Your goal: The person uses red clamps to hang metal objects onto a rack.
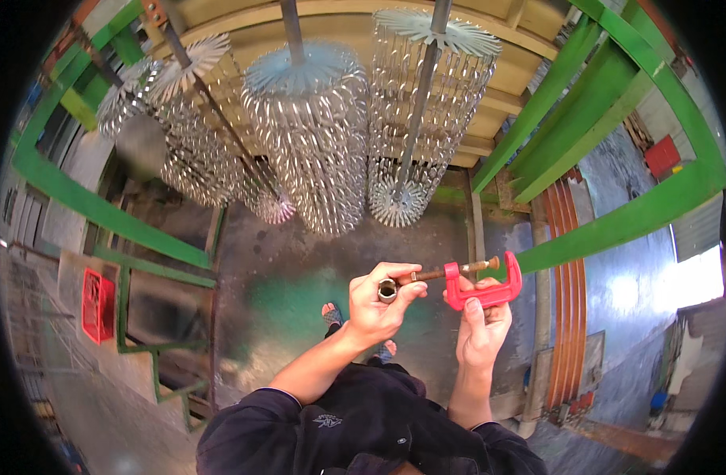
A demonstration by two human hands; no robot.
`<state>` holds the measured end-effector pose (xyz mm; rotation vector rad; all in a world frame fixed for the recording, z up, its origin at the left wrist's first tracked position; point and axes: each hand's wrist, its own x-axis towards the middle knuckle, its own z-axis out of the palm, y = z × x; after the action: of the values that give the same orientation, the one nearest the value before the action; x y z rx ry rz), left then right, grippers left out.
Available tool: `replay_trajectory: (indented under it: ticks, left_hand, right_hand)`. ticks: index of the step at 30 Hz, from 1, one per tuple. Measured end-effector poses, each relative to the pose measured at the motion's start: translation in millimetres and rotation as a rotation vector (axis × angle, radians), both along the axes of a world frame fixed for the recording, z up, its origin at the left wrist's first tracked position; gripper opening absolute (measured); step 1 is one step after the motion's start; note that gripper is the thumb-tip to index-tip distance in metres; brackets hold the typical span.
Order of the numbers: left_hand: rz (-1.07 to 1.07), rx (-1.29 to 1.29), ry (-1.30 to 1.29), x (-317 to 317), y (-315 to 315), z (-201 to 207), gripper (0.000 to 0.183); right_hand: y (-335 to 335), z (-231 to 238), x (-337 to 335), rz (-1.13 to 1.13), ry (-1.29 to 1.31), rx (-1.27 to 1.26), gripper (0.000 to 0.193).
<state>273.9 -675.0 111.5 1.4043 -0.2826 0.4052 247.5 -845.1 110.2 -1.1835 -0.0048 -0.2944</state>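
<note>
A red C-clamp (pixel 488 296) is in my right hand (pixel 480 331), its frame lying across the fingers with the thumb on its lower side. The clamp's brown, rusty-looking screw (pixel 432 275) runs sideways through the frame, with a round pad at its right end inside the jaw. My left hand (pixel 372 305) is closed around a metal socket (pixel 387 290), its hollow end facing up, at the screw's left end. Fingers partly hide where socket and screw meet, so I cannot tell whether they are joined.
Racks hung with many shiny metal pieces (pixel 306 142) hang ahead on rods. Green steel frame beams (pixel 616 233) stand at both sides. A red plastic crate (pixel 98 305) is at the left, and brown strips (pixel 566 293) lie at the right. Below is a stained floor (pixel 287 289).
</note>
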Motion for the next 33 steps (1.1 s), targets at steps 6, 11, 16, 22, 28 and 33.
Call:
replay_trajectory:
  ticks: [6, 11, 16, 22, 28, 33]
  left_hand:
    - [0.120, 0.072, -0.026, -24.9, -19.1, -5.0, 0.020]
    - [0.092, 0.101, 0.109, -33.1, -7.5, -18.4, 0.025]
    - [-0.058, 0.707, 0.076, -25.4, 57.4, -6.3, 0.036]
    - [-0.227, 1.214, -0.205, -5.4, 102.5, 32.7, 0.027]
    - [-0.284, 1.559, -0.189, 1.2, 143.5, 51.6, 0.042]
    - [-0.220, 1.503, -0.292, 3.8, 167.2, 53.2, 0.046]
  right_hand:
    - [-20.6, 9.8, -11.5, 0.149, 0.041, 0.110, 0.037]
    - [-18.0, -6.7, -9.4, 0.162, 0.073, 0.073, 0.031]
    - [-0.2, 7.7, -4.9, 0.190, 0.099, -0.015, 0.022]
    - [42.7, 35.0, 11.0, 0.261, 0.171, -0.037, 0.013]
    - [93.4, 33.3, 21.5, 0.290, 0.169, -0.069, 0.014]
    - [133.6, 24.5, 29.5, 0.249, 0.145, -0.069, 0.012]
